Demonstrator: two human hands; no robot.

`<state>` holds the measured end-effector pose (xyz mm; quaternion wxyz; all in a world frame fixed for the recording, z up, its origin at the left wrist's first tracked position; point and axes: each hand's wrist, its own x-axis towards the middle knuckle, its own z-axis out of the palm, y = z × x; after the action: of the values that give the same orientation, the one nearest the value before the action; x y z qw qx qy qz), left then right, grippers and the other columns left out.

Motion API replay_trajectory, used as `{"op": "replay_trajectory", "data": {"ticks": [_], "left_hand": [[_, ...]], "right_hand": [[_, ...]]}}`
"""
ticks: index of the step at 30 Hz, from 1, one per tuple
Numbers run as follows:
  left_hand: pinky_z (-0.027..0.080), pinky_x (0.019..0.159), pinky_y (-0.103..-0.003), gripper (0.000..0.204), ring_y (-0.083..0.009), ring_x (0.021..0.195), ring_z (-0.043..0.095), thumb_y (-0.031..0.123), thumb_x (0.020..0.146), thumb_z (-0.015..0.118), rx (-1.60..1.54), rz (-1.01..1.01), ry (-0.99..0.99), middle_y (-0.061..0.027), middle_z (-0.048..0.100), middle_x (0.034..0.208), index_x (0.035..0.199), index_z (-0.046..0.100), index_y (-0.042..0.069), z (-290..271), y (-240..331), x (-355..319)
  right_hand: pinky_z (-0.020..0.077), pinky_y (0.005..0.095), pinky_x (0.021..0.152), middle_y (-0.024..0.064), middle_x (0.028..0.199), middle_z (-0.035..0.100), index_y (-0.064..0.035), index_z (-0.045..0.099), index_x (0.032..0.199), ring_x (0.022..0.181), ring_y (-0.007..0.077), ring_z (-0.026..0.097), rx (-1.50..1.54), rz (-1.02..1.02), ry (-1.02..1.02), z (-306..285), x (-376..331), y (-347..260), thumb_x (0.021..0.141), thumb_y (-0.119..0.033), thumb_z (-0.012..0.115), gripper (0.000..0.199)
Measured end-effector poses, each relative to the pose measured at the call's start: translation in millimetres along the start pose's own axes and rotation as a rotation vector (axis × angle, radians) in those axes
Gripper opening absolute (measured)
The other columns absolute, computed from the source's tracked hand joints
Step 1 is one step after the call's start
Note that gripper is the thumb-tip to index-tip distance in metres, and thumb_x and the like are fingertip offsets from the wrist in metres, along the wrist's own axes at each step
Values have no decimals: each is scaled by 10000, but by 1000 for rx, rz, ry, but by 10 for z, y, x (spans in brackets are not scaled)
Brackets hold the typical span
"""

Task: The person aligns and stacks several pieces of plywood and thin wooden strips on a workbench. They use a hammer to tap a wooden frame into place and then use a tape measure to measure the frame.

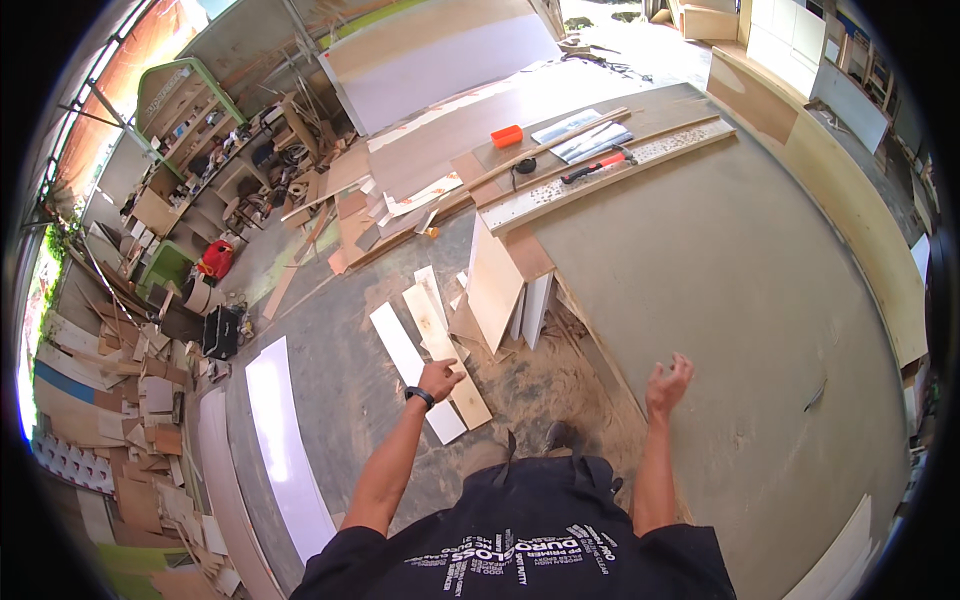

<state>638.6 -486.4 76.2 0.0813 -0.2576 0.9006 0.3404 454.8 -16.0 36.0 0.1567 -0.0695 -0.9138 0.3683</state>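
Note:
My left hand (pixel 438 381), with a dark band at the wrist, hangs above boards on the floor. Its fingers are loosely bent and apart, and nothing shows in them. Below it lie a pale wooden strip (pixel 470 396) and a white strip (pixel 398 340). My right hand (pixel 671 385) is raised over the near left edge of the large grey-brown worktable (pixel 740 300). Its fingers are half curled, apart and hold nothing. Between the hands and farther off, several panels lean on the table's side, a pale panel (pixel 494 285) foremost.
On the table lie a long speckled board (pixel 610 172), a red-and-black tool (pixel 596 168), a black tape measure (pixel 524 168) and an orange box (pixel 507 136). A glossy white panel (pixel 285 440) lies on the left floor. Offcuts (pixel 150 400) pile up at far left. Sawdust covers the floor nearby.

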Motion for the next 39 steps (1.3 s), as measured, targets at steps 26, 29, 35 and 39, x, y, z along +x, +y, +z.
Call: {"op": "replay_trajectory", "data": {"ticks": [26,29,35,39], "left_hand": [[95,1163,-585,888,-405,1507,82,556,784,701,404,696,33,-207,175,1591,1543,384,221,-240,1764,4582],[104,1155,-577,881,-398,1500,109,504,752,740,363,683,43,-192,202,1581,1521,418,220,-301,1790,4549],[122,1156,-575,869,-397,1485,149,479,714,772,306,692,38,-201,235,1560,1485,472,212,-414,1915,4577],[147,1151,-578,883,-403,1468,178,475,691,782,279,698,65,-229,226,1558,1479,486,211,-402,1885,4587]], "right_hand": [[461,431,847,121,942,619,-52,639,957,901,303,597,-234,162,57,1717,1185,-1214,925,-261,612,214],[492,431,770,162,920,643,-25,665,988,859,331,626,1,41,32,2476,2155,-1859,959,-287,610,269],[533,428,850,177,1064,676,3,580,1172,1021,352,659,-250,69,47,3740,3789,-2930,899,-402,666,496],[552,441,887,222,1107,685,41,566,1140,1043,365,682,-247,351,-104,4022,4110,-2940,837,-343,672,501]]}}
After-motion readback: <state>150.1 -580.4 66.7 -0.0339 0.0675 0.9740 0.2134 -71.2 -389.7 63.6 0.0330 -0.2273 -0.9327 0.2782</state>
